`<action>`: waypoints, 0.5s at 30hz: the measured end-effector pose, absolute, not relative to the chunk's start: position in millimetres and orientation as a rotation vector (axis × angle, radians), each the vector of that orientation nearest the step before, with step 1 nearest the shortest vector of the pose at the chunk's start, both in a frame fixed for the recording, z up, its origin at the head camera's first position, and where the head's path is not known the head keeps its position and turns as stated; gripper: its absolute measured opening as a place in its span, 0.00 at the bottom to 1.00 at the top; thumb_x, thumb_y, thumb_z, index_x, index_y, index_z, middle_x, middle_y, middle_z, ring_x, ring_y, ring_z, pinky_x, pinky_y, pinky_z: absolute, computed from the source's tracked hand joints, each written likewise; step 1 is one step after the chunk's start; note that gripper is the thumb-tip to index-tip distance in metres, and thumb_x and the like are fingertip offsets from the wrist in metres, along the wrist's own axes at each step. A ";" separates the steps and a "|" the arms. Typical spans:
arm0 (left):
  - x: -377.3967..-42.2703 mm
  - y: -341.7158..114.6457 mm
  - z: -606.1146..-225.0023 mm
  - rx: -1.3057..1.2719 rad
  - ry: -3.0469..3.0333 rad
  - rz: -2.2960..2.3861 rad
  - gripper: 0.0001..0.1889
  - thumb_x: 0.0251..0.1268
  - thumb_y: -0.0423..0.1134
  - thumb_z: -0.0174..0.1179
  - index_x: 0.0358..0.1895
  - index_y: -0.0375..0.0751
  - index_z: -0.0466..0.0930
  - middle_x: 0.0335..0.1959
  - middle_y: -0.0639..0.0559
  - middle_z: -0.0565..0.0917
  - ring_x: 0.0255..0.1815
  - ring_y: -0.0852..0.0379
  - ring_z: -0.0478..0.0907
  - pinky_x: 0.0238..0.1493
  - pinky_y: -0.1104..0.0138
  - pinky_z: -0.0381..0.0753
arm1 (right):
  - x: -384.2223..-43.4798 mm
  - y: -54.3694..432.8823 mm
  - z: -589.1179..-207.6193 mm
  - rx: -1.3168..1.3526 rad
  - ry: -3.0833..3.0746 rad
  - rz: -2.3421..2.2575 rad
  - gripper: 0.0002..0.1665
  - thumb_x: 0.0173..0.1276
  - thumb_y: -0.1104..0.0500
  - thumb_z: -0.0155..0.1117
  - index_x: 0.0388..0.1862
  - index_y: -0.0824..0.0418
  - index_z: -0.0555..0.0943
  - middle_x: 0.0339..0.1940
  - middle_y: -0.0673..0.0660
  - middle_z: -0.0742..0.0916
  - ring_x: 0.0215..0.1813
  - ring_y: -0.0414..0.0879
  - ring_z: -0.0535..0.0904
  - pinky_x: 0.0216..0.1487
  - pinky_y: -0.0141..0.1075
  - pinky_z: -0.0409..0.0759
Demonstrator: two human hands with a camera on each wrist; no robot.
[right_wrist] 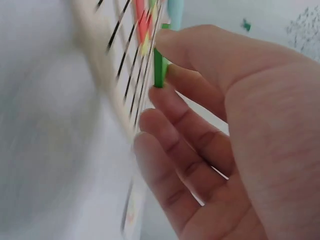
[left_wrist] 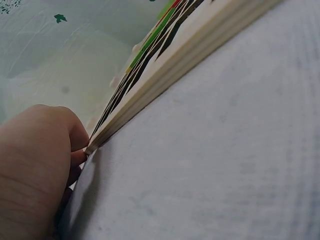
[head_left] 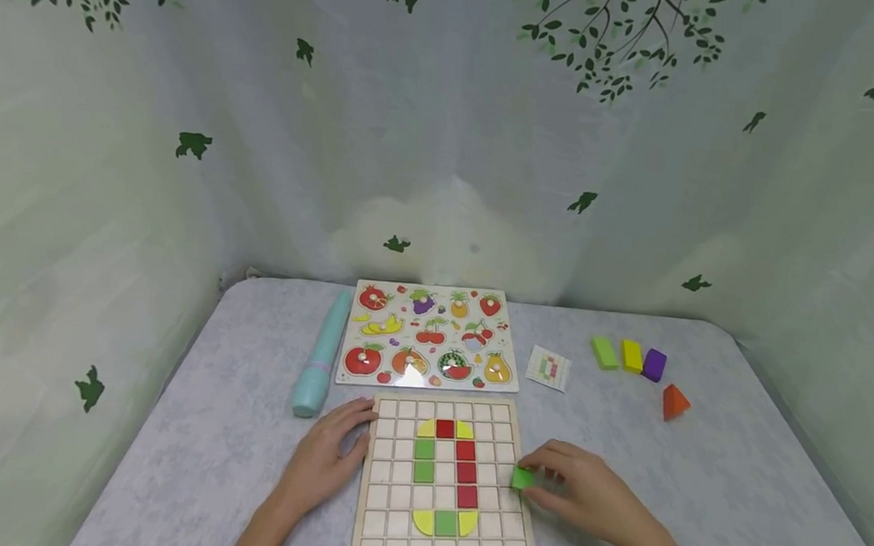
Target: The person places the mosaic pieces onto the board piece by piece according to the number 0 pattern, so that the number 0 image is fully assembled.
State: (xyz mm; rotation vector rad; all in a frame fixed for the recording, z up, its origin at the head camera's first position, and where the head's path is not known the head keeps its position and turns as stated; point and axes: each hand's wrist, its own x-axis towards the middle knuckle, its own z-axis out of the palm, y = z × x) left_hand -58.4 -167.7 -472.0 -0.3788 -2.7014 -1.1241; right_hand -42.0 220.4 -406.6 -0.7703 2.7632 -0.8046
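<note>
A wooden grid board (head_left: 398, 498) lies in front of me. Red and green squares with yellow rounded corner pieces (head_left: 423, 521) form an outline in its cells. My left hand (head_left: 320, 458) rests at the board's upper left edge, its relaxed fingers touching the rim; the left wrist view shows the fingertips at the board's side (left_wrist: 165, 82). Between thumb and fingers, my right hand (head_left: 592, 491) pinches a green square block (head_left: 522, 478) over the board's right edge. In the right wrist view this block (right_wrist: 158, 70) stands on edge, close to the grid, partly covered by the thumb.
Behind the board lies a fruit puzzle (head_left: 430, 381), with a light blue cylindrical case (head_left: 316, 374) to its left. A small pattern card (head_left: 549, 368) is to its right. Farther right are green (head_left: 604, 353), yellow (head_left: 631, 357), purple (head_left: 654, 366) and orange (head_left: 674, 403) blocks.
</note>
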 end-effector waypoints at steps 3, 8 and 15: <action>-59.8 -169.2 -471.7 -0.377 -2.697 -1.126 0.16 0.70 0.35 0.65 0.59 0.45 0.85 0.70 0.54 0.79 0.75 0.50 0.72 0.75 0.52 0.71 | -46.5 199.4 -402.1 -0.802 2.733 -0.824 0.14 0.67 0.49 0.75 0.52 0.41 0.86 0.44 0.34 0.84 0.41 0.33 0.77 0.40 0.28 0.83; -60.2 -170.4 -471.9 -0.374 -2.704 -1.126 0.16 0.70 0.35 0.66 0.59 0.45 0.85 0.69 0.54 0.79 0.75 0.50 0.72 0.75 0.52 0.71 | -50.3 169.6 -400.4 -0.893 2.669 -0.858 0.14 0.68 0.48 0.74 0.52 0.44 0.87 0.44 0.36 0.85 0.39 0.34 0.77 0.39 0.26 0.81; -59.6 -168.2 -470.8 -0.376 -2.701 -1.137 0.16 0.70 0.35 0.66 0.59 0.45 0.85 0.69 0.53 0.79 0.74 0.50 0.73 0.75 0.52 0.71 | -51.0 137.2 -410.6 -1.083 2.652 -0.831 0.14 0.69 0.44 0.72 0.49 0.46 0.87 0.38 0.37 0.84 0.36 0.32 0.76 0.37 0.22 0.76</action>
